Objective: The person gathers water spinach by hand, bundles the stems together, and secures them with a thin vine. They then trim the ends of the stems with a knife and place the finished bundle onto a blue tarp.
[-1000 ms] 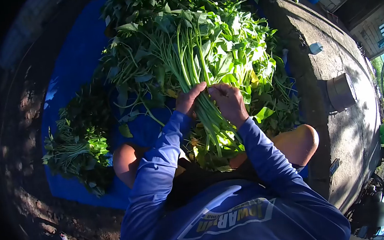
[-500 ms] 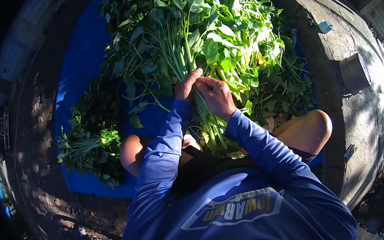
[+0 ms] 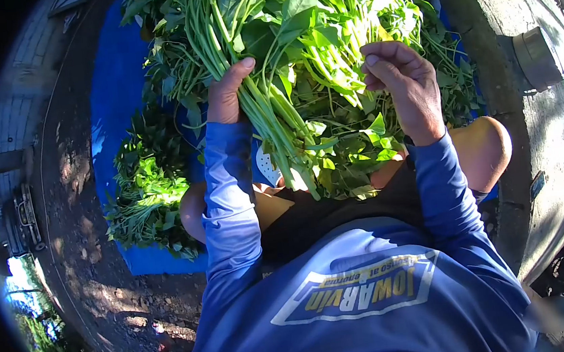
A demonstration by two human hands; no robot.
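Holding leafy stem bndl point(image 3: 275, 119) w/ L grip point(image 3: 226, 96), R grip point(image 3: 412, 92) apart.

The person wears a long-sleeved blue shirt point(image 3: 379, 340) of smooth, thin-looking cloth. The left sleeve point(image 3: 229, 208) looks pale blue and crumpled into many small folds, while the right sleeve point(image 3: 443, 174) is a deeper blue with fewer creases; both reach the wrists. Across the shirt's front runs a printed emblem point(image 3: 357, 288), upside down to the camera: a slant-sided panel outlined in white, holding bold white and yellowish capitals and smaller letters, with a line of finer print too small to read surely. Black shorts point(image 3: 347, 218) cover the thighs. The left hand point(image 3: 226, 98) and right hand point(image 3: 411, 89) are bare.
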